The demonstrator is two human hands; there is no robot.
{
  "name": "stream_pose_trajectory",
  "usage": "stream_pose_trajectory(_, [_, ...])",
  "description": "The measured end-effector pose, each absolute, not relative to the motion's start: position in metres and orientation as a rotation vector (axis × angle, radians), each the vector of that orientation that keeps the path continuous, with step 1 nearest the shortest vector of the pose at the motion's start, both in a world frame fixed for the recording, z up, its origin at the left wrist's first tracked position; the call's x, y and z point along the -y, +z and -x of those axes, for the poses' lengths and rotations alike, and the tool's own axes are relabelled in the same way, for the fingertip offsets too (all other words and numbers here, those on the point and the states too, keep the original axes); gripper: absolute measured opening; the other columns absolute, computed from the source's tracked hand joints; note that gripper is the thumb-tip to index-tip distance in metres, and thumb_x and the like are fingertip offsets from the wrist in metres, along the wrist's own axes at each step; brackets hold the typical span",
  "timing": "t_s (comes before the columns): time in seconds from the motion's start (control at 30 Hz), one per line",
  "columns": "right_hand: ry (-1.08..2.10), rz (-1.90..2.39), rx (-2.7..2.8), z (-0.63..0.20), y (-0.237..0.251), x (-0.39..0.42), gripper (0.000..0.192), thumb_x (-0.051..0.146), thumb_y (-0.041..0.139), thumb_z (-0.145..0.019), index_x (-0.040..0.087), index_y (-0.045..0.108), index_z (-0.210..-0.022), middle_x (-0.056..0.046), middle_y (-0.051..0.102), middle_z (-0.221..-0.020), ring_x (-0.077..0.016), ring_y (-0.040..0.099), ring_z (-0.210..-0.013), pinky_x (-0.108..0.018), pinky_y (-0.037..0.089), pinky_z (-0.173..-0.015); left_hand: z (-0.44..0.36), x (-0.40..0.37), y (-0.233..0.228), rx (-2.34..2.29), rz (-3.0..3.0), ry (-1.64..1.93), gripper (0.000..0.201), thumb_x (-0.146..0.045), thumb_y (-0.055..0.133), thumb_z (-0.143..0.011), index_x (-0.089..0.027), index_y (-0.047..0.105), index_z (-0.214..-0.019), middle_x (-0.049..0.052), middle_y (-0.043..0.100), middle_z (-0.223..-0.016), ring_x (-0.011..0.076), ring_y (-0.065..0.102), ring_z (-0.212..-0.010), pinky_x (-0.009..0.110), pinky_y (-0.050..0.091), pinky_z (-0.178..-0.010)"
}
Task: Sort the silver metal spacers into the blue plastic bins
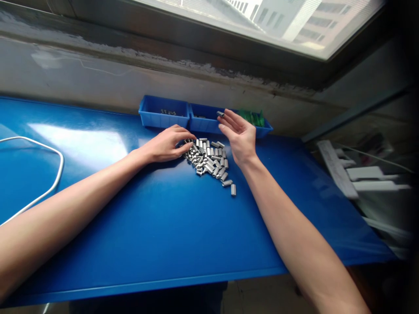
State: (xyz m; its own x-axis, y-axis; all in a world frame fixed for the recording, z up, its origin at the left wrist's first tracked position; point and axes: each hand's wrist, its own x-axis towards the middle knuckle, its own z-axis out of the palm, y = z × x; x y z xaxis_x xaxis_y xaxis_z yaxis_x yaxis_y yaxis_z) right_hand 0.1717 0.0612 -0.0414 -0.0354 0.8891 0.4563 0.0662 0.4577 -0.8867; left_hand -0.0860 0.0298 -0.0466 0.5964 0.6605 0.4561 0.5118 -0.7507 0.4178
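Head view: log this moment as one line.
left hand: at pile of short metal pieces | right hand: one metal piece at fingertips, near blue bins | pile: on blue table

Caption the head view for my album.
Left hand at the metal pile; right hand near blue bins, one piece at its fingertips.

Our bare left forearm point(91, 198) and bare right forearm point(284, 218) reach forward, slanting inward from the lower corners. Our left hand point(170, 143) is low, its back upward, fingers curved toward the right, thumb tip near the forefinger's. Our right hand point(242, 137) is raised, palm turned inward, fingers pointing leftward, thumb just below them.
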Motion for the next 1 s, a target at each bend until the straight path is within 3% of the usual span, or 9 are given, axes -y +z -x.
stream_pose_trajectory(0.1, [0.788,0.915,1.545,-0.172,-0.039,-0.057,0.049,0.048,0.087,-0.081,0.027,0.074,-0.124,-0.006,0.075,-0.138,-0.0311,0.070,-0.131,-0.054,0.055,-0.118,0.086,-0.029,-0.046,-0.960,-2.582,0.895,0.042,-0.040,0.053,-0.104,-0.014,0.077,-0.127,0.015,0.076,-0.125,0.0284,0.067,-0.116,0.041,0.050,-0.105])
stream_pose_trajectory(0.23, [0.582,1.032,1.754,-0.173,-0.028,-0.039,0.035,0.052,0.082,-0.085,0.025,0.079,-0.107,-0.007,0.081,-0.115,-0.0281,0.077,-0.108,-0.047,0.063,-0.102,0.086,-0.029,-0.047,-0.957,-2.583,0.899,0.043,-0.040,0.053,-0.104,-0.013,0.077,-0.127,0.016,0.076,-0.125,0.0289,0.068,-0.116,0.042,0.051,-0.104])
stream_pose_trajectory(0.3, [0.507,1.082,1.943,-0.175,-0.023,-0.031,0.038,0.054,0.085,-0.082,0.024,0.080,-0.106,-0.007,0.081,-0.112,-0.0288,0.076,-0.105,-0.046,0.062,-0.098,0.086,-0.030,-0.048,-0.959,-2.581,0.899,0.043,-0.041,0.053,-0.104,-0.014,0.077,-0.127,0.016,0.076,-0.126,0.0287,0.068,-0.116,0.042,0.051,-0.104])
stream_pose_trajectory(0.43, [0.462,1.109,2.192,-0.178,-0.023,-0.025,0.050,0.056,0.088,-0.078,0.024,0.079,-0.116,-0.009,0.080,-0.122,-0.0332,0.071,-0.118,-0.048,0.057,-0.102,0.087,-0.030,-0.049,-0.963,-2.571,0.903,0.043,-0.040,0.052,-0.104,-0.014,0.077,-0.127,0.015,0.076,-0.126,0.0284,0.068,-0.118,0.041,0.051,-0.106])
stream_pose_trajectory(0.6, [0.499,1.127,2.249,-0.176,-0.029,-0.025,0.045,0.052,0.084,-0.082,0.026,0.079,-0.119,-0.008,0.079,-0.126,-0.0339,0.069,-0.123,-0.051,0.050,-0.112,0.087,-0.029,-0.047,-0.974,-2.564,0.882,0.042,-0.040,0.052,-0.104,-0.015,0.077,-0.127,0.014,0.076,-0.126,0.0290,0.066,-0.119,0.042,0.051,-0.106])
stream_pose_trajectory(0.8, [0.547,1.173,2.180,-0.173,-0.031,-0.025,0.036,0.048,0.080,-0.087,0.027,0.080,-0.115,-0.006,0.080,-0.126,-0.0330,0.069,-0.124,-0.051,0.050,-0.113,0.087,-0.030,-0.047,-0.978,-2.575,0.863,0.043,-0.041,0.052,-0.104,-0.015,0.078,-0.127,0.014,0.076,-0.127,0.0292,0.067,-0.119,0.043,0.050,-0.108])
stream_pose_trajectory(1.0, [0.653,1.192,2.073,-0.174,-0.033,-0.027,0.039,0.050,0.079,-0.087,0.025,0.079,-0.118,-0.006,0.080,-0.125,-0.0314,0.072,-0.120,-0.047,0.053,-0.109,0.086,-0.028,-0.045,-0.972,-2.567,0.862,0.042,-0.041,0.052,-0.104,-0.016,0.077,-0.127,0.014,0.076,-0.128,0.0291,0.067,-0.119,0.043,0.050,-0.107])
